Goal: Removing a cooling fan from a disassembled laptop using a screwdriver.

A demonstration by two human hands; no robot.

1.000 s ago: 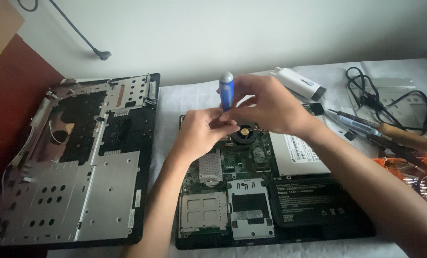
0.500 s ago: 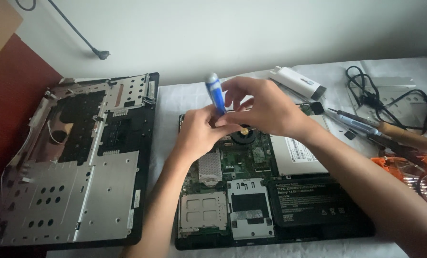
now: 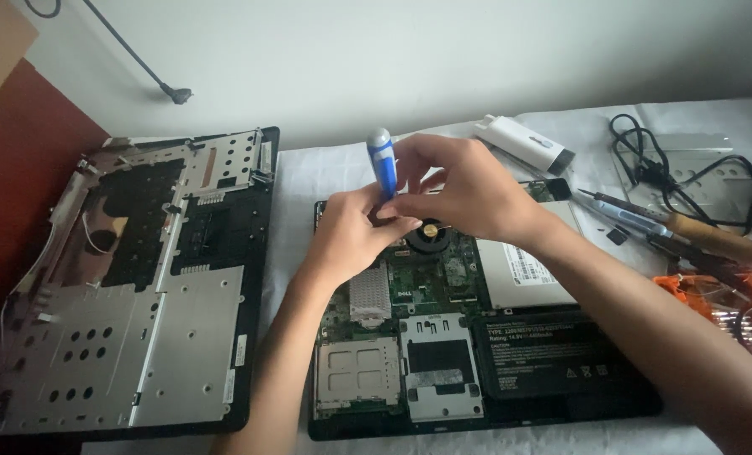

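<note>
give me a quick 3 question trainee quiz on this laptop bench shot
1. True or false: the screwdriver has a blue handle.
2. Which part sits just right of both hands' fingers? A) round fan B) battery C) white cable
3. Which hand wraps the screwdriver from the right side?

Key:
1. True
2. A
3. The right hand; the left hand steadies it lower down, over the opened laptop base.

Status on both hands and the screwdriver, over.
Left hand and right hand both gripping the blue-handled screwdriver, upright over the opened black laptop base near its round fan. Nothing blocking.
</note>
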